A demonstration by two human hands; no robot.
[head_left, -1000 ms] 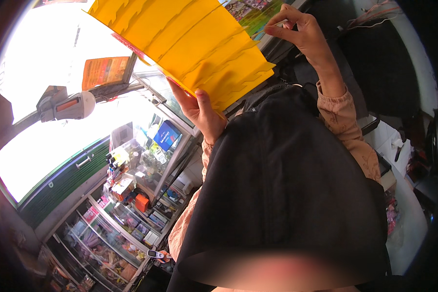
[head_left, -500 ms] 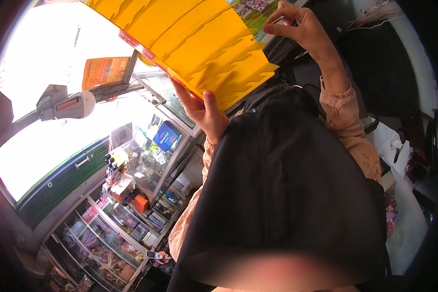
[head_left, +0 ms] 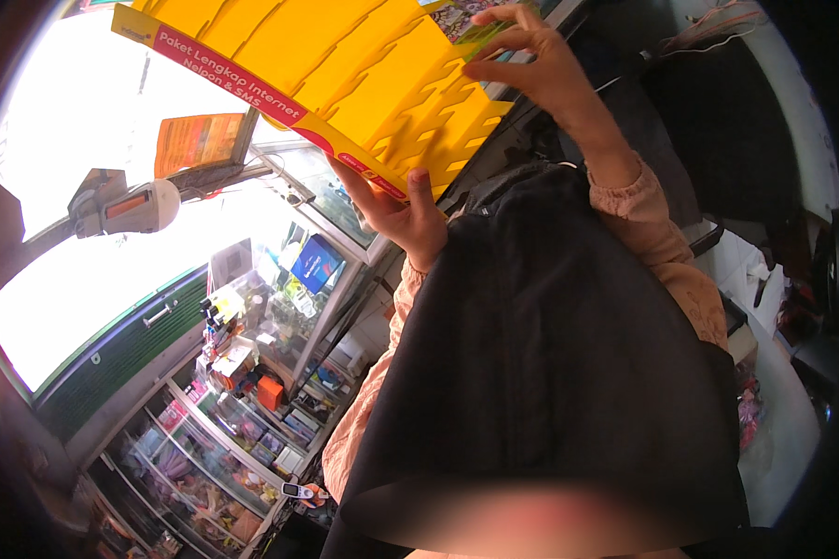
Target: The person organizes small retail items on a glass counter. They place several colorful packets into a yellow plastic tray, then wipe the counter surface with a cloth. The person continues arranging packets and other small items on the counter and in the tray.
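A yellow tiered display rack [head_left: 345,61] with rows of slots and a red printed strip along its side is held up, tilted, at the top of the view. My left hand [head_left: 405,219] grips its lower corner, thumb on the near side and the other fingers partly hidden behind it. Beside the rack's right edge is my right hand [head_left: 536,70]. Its thumb and index finger meet in a pinch close to the slots, while the other fingers are bent and raised. What lies in that pinch, if anything, is too small to make out.
At the left stand a glass display case [head_left: 186,456] with assorted small goods and a blue box [head_left: 317,263]. A light bulb [head_left: 144,207] and an orange sign [head_left: 199,143] hang by the bright opening. Loose wires [head_left: 718,28] run at the upper right.
The rack has shifted and turned, showing more of its red strip. My right hand has moved left and down to the rack's edge. The thin stick seen in its pinch earlier no longer shows.
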